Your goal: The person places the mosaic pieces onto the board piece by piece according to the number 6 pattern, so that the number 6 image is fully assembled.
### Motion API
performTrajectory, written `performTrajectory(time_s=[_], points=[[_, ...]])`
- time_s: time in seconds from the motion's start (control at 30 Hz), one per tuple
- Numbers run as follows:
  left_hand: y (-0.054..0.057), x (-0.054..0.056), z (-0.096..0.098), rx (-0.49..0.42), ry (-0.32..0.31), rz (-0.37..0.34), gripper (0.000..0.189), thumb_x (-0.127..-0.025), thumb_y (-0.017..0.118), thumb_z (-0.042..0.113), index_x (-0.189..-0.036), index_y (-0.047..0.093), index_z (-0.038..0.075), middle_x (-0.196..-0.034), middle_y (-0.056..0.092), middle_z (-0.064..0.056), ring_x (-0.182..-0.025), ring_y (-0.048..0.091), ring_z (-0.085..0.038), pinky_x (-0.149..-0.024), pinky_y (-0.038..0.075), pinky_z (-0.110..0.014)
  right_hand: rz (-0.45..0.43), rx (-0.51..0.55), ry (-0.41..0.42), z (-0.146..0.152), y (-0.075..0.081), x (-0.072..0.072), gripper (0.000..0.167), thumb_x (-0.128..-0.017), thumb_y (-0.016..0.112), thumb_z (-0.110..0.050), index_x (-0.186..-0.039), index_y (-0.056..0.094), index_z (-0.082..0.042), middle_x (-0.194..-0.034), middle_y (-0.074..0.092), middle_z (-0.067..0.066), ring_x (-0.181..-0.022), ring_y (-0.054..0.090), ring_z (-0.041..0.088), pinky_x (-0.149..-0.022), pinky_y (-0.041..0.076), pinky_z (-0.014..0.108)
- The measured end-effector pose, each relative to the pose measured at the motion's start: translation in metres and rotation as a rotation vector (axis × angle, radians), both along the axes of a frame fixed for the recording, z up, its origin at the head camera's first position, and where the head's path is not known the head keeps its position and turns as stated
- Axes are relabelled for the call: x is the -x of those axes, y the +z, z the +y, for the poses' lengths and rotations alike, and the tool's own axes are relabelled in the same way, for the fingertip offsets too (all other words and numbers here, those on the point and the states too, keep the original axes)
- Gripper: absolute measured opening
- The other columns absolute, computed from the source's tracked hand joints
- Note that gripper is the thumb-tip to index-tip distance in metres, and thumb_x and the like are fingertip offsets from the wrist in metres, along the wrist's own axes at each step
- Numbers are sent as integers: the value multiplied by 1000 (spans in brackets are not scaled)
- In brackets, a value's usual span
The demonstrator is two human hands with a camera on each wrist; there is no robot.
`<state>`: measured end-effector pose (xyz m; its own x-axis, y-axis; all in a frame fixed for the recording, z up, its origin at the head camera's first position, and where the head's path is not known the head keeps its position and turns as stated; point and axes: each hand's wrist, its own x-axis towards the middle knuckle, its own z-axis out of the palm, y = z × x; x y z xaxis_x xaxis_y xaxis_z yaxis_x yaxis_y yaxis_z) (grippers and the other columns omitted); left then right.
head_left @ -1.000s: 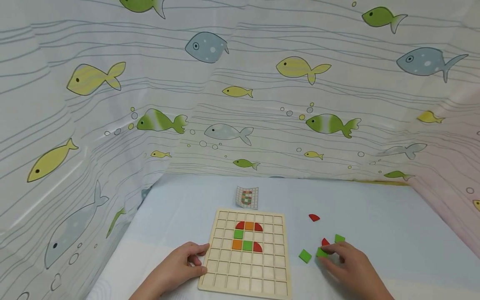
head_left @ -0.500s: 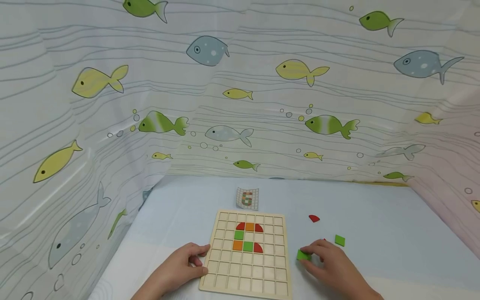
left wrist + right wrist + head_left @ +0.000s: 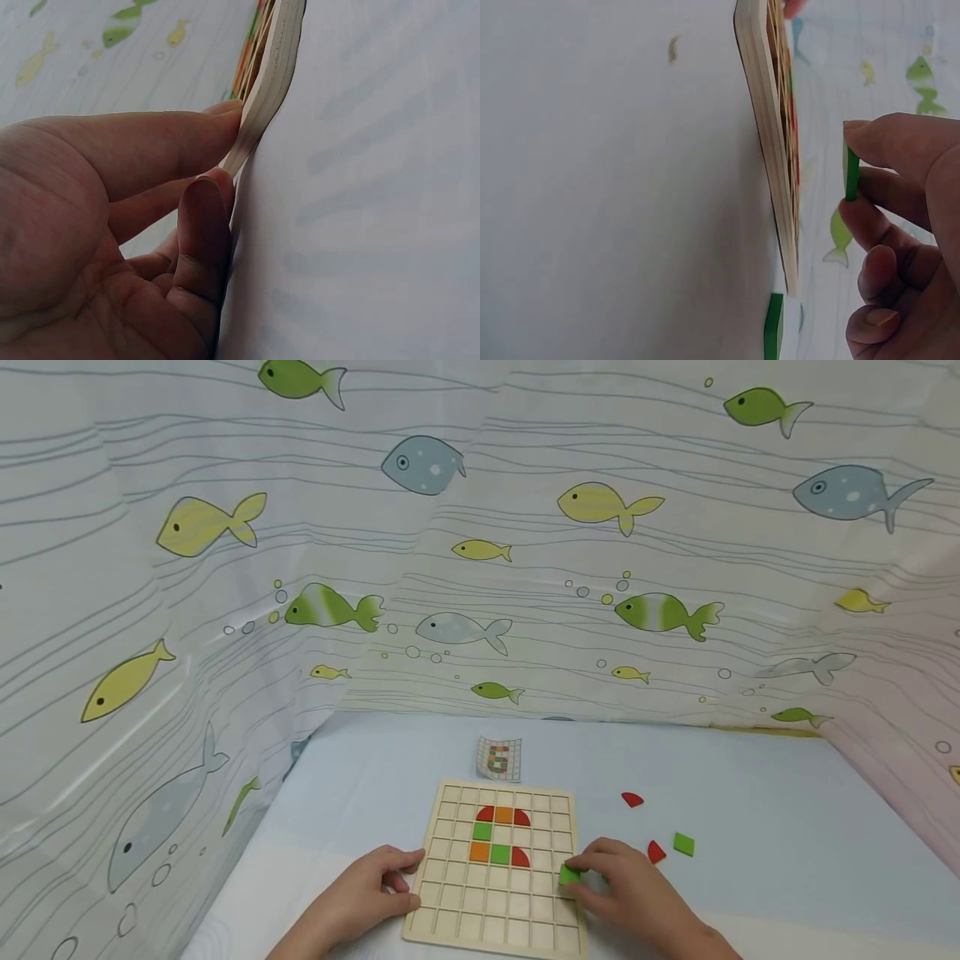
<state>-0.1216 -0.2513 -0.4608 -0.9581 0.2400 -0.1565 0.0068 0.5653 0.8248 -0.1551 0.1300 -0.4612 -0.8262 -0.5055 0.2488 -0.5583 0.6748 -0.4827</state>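
Observation:
A square wooden grid board (image 3: 487, 927) lies on the table, with red, orange and green tiles set in its upper middle cells. My left hand (image 3: 360, 893) grips the board's left edge; in the left wrist view the thumb and fingertips are right at the wooden edge (image 3: 262, 112). Over the right edge of the board, my right hand (image 3: 630, 885) pinches a green square tile (image 3: 569, 875) between thumb and fingers. The right wrist view shows this green tile (image 3: 850, 172) held above the board's surface.
Right of the board lie two red quarter-round tiles (image 3: 656, 852) and a green tile (image 3: 683, 843). Another green tile (image 3: 774, 327) rests near the board's edge in the right wrist view. A small pattern card (image 3: 498, 758) stands behind the board. Fish-print sheeting (image 3: 450, 677) surrounds the table.
My right hand has moved left from the loose tiles to the board's right edge, carrying a green tile. A red tile it covered now shows. My left hand stays on the board.

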Motion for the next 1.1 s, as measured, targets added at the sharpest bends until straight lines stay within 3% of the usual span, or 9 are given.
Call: performTrajectory(time_s=[0.23, 0.73, 1.1], points=[[2, -1, 1, -1, -4, 7, 64, -79, 84, 24, -135, 61, 3, -107, 60, 1, -80, 55, -12, -66, 43, -26, -7, -9, 10, -12, -2, 2, 21, -85, 79, -36, -103, 78, -25, -96, 58, -21, -89, 57, 3, -78, 50, 27], [3, -1, 2, 6, -5, 24, 63, -79, 84, 23, -134, 61, 3, -106, 60, 1, -80, 56, -11, -66, 43, -26, -81, -20, 119, -36, -3, 8, 24, -87, 77, -35, -107, 78, -21, -93, 57, -19, -86, 54, 3, -78, 49, 26], [3, 0, 1, 17, -9, 11, 64, -79, 84, 24, -134, 61, 2, -106, 60, 1, -78, 55, -11, -64, 44, -26, -38, -60, 157, -51, -3, 11, 27, -87, 77, -36, -108, 78, -19, -97, 61, -15, -88, 55, 3, -78, 50, 27]])
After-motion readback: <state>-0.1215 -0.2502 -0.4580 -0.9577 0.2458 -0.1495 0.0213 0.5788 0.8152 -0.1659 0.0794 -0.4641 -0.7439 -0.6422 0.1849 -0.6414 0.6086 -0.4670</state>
